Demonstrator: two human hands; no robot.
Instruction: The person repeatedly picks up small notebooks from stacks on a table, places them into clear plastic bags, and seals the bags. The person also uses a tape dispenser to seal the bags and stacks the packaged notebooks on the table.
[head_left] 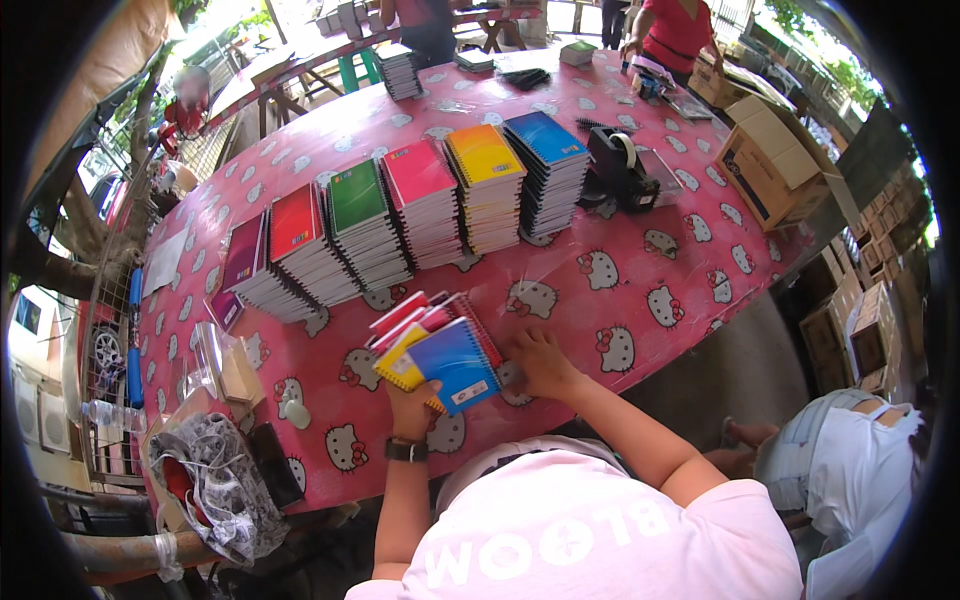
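Note:
My left hand (pixel 412 408) is closed on the lower left corner of a small fanned bunch of spiral notebooks (pixel 450 362). A blue cover lies uppermost, with yellow, red and pink ones showing behind it. Beside the bunch's right edge, my right hand (pixel 543 367) is spread low over the table, fingers pointing toward the notebooks; whether they touch is unclear. Beyond my hands stands a row of tall notebook stacks: purple (pixel 245 250), red (pixel 295 228), green (pixel 358 200), pink (pixel 418 172), yellow (pixel 485 156) and blue (pixel 546 138).
A pink cat-print cloth covers the table (pixel 640 285). Right of the stacks sits a black tape dispenser (pixel 632 175), then an open cardboard box (pixel 770 170). A patterned grey bag (pixel 215 485) and a dark phone-like slab (pixel 274 462) lie at left. Other people stand at the far side and lower right.

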